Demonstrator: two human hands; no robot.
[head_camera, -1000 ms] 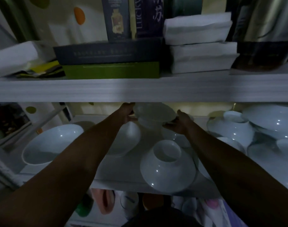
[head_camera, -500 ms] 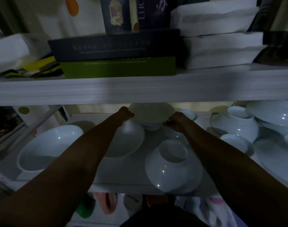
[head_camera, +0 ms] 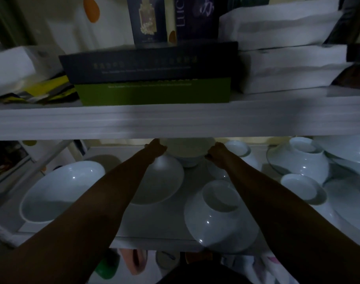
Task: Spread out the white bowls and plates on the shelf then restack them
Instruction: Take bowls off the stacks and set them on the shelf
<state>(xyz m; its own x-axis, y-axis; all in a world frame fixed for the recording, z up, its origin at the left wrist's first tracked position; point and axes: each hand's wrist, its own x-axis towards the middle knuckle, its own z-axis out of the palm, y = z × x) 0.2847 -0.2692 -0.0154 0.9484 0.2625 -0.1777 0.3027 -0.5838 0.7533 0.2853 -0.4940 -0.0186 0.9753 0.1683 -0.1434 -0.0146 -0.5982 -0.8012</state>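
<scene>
Your two bare arms reach forward into a dim shelf (head_camera: 158, 220) lined with white dishes. At the far back, just under the board of the shelf above, your left hand (head_camera: 157, 149) and right hand (head_camera: 217, 153) grip a white bowl (head_camera: 187, 147) between them, one on each side of its rim. The left grip is clamped on the bowl's left edge and the right grip on its right edge. The bowl sits upright on top of another small bowl (head_camera: 188, 161) beneath it, though you cannot tell from here whether the two touch.

Under your left forearm lies a shallow plate-like bowl (head_camera: 164, 181), and to the far left a large deep bowl (head_camera: 58, 191) stands upright. Near the front edge, between your arms, a bowl rests upside down (head_camera: 218, 218), its foot ring facing up. Behind your right hand sits a small upturned bowl (head_camera: 237, 147). To the right are more white pieces: an inverted bowl (head_camera: 302, 158), a small dish (head_camera: 302, 188) just in front of it, and wide plates (head_camera: 351, 148) at the far right edge.

On the upper shelf rest a dark box (head_camera: 150, 62) stacked on a green box (head_camera: 152, 93), with white folded packets (head_camera: 287, 58) to the right.
</scene>
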